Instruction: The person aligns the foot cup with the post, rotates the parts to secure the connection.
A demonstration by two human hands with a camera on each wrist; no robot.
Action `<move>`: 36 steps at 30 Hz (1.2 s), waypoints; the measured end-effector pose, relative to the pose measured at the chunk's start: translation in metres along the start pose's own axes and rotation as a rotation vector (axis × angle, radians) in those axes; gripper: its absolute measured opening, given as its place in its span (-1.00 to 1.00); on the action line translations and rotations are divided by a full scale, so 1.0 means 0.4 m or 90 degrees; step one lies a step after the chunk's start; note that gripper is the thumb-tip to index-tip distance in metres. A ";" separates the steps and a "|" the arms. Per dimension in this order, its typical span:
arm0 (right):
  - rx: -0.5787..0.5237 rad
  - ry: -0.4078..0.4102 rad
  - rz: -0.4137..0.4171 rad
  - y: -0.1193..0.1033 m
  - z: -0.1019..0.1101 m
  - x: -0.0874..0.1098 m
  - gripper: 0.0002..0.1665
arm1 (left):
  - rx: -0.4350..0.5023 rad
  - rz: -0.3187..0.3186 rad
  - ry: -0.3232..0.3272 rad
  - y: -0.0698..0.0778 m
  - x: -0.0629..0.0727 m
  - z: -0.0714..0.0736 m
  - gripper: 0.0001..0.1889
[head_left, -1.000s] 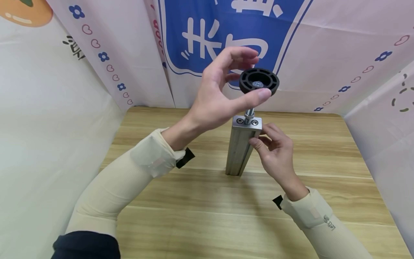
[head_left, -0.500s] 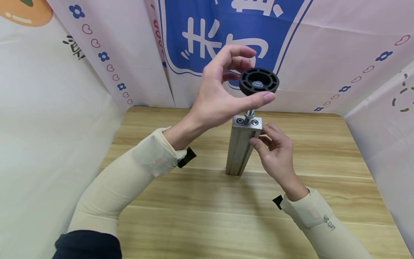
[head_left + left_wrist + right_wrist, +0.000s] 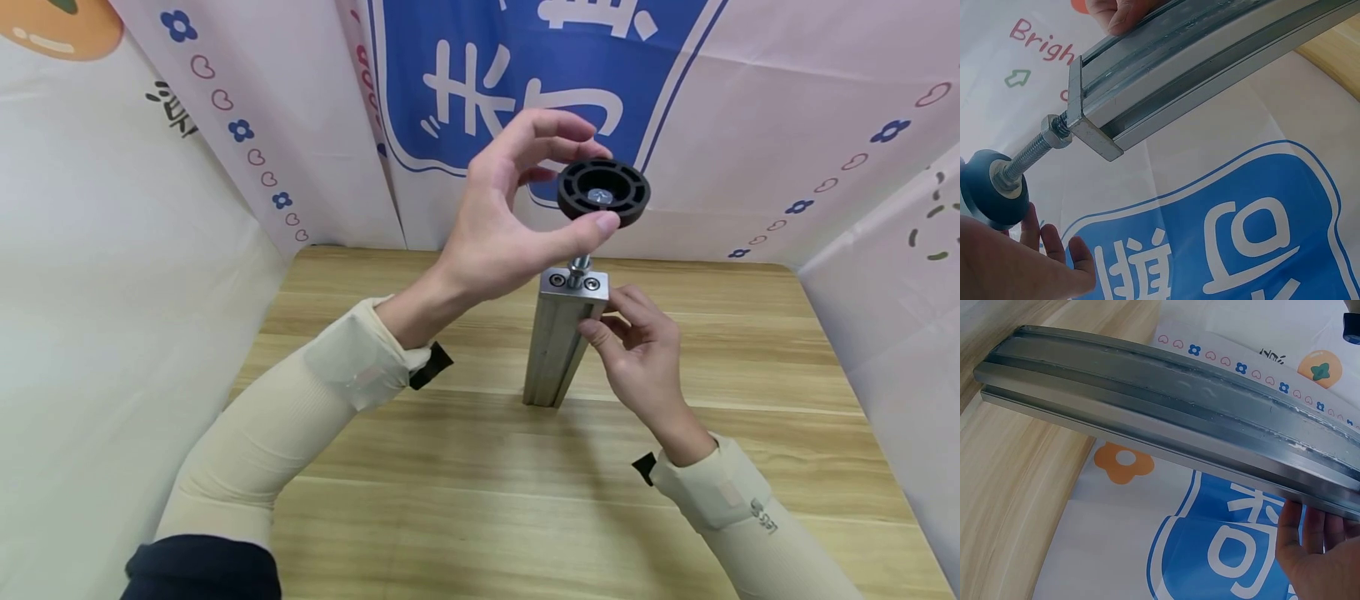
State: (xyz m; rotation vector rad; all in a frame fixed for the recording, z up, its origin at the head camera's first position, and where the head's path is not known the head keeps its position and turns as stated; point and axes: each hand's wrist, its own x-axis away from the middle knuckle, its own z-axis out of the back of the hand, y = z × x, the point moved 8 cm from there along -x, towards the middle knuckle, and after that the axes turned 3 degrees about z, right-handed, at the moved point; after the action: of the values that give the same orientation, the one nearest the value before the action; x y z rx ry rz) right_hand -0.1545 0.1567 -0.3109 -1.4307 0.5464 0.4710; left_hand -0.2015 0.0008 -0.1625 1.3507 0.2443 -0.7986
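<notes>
An aluminium profile (image 3: 553, 350) stands upright on the table, a metal plate (image 3: 574, 283) with two screws capping its top. From this plate rises a threaded rod (image 3: 1029, 156) with a nut (image 3: 1057, 130) close to the plate. A round black levelling foot (image 3: 641, 196) tops the rod, its ribbed underside facing up. My left hand (image 3: 498, 217) pinches the foot's rim, thumb at the near side and fingers at the far side. Lower down, my right hand (image 3: 641, 354) grips the profile's right side near its top. The right wrist view shows that hand's fingers along the profile's edge.
The wooden table (image 3: 465, 500) spreads around the profile. Behind it hangs a printed cloth (image 3: 450, 142) with a blue sign, and white cloth (image 3: 127, 275) closes off the left side. More pale cloth (image 3: 885, 275) hangs at the right.
The left thumb slid right along the foot's rim, then came back left, while the fingers closed onto the far rim. The profile and the right hand stayed in place.
</notes>
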 end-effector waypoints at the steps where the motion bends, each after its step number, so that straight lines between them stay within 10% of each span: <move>1: 0.000 0.000 0.000 0.000 0.000 0.000 -0.55 | 0.005 -0.006 -0.002 0.001 0.000 0.000 -0.40; 13: -0.010 0.002 0.000 -0.001 -0.002 0.001 -0.56 | 0.092 -0.041 -0.041 0.005 0.001 -0.009 -0.45; 26: -0.007 -0.002 0.003 -0.001 0.000 -0.001 -0.52 | -0.048 0.052 -0.024 -0.011 0.001 -0.010 -0.18; 36: -0.010 -0.002 -0.003 0.001 0.002 0.001 -0.52 | -0.055 0.048 0.000 -0.010 0.002 -0.009 -0.19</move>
State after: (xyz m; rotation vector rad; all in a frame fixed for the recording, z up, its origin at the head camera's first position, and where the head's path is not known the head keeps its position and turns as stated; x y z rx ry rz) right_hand -0.1543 0.1574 -0.3113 -1.4461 0.5368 0.4745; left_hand -0.2024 0.0040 -0.1667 1.2723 0.2249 -0.7176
